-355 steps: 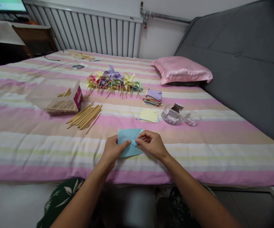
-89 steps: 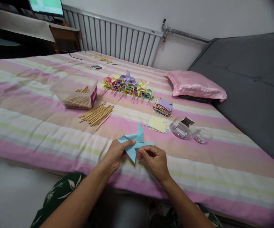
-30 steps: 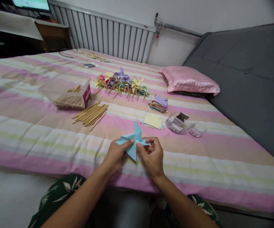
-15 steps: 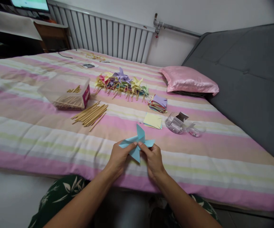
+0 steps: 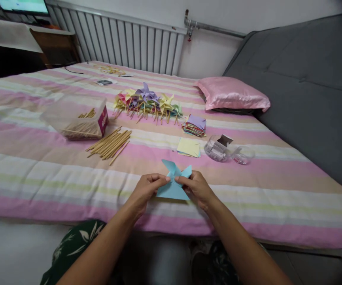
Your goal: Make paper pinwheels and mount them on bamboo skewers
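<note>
Over the stripy bed (image 5: 78, 180), my left fingers (image 5: 160, 181) and right fingers (image 5: 186, 181) pinch blue paper (image 5: 173, 192), its pointy bottom now opened flat.

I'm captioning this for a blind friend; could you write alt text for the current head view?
A person's left hand and right hand hold a partly folded blue paper over a striped bed. Beyond lie colorful pinwheels, loose sticks beside a clear tub, two stacks of paper squares and a pink pillow.

A bedroom, shown by the striped bed (image 5: 233, 198), pink pillow (image 5: 233, 93) and padded grey headboard (image 5: 301, 79).
</note>
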The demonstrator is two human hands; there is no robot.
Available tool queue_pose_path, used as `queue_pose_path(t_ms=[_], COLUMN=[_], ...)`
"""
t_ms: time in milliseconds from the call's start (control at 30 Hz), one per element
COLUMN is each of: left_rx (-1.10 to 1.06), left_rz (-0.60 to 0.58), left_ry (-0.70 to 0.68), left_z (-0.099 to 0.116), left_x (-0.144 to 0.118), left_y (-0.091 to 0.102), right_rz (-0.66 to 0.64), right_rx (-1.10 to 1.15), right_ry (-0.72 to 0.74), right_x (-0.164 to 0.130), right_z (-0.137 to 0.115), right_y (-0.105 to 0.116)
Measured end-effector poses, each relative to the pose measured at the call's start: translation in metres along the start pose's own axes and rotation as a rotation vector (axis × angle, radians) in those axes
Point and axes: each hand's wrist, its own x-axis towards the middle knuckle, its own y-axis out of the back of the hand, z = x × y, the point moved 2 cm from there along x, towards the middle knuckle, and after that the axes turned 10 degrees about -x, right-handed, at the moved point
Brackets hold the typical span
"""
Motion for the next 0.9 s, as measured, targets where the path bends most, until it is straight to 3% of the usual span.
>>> queue_pose_path(t_ms=[200, 333, 467, 600, 700, 833, 900], left_rx=[-0.037, -0.02, -0.001, -0.026, -0.088, -0.201, -0.251], left_rz=[0.093, 0.082, 0.075, 0.149, 0.221, 0.305, 0.336], left_ry=[0.042, 0.031, 0.042, 0.034, -0.006, -0.078, -0.095], left_z=[-0.004, -0.003, -0.003, -0.004, -0.004, -0.001, 0.002], left_x=[-0.001, -0.002, -0.002, 0.0, 0.002, 0.005, 0.005], left_y=[-0.006, -0.006, -0.006, -0.004, 0.001, 0.009, 0.012], right_rz=[-0.042, -0.05, -0.04, -0.02, 0.098, 0.443, 0.391], right_rx=[-0.19, -0.244, -0.253, -0.167, -0.158, -0.371, -0.457], right_ry=[0.078, 0.115, 0.113, 0.138, 0.239, 0.519, 0.587], right_x=[-0.004, -0.005, -0.006, -0.004, -0.004, -0.015, -0.022], right_z=[-0.003, -0.004, -0.003, -0.005, -0.01, -0.019, -0.019], right_y=[-0.003, -0.003, -0.004, -0.007, -0.005, -0.001, -0.007])
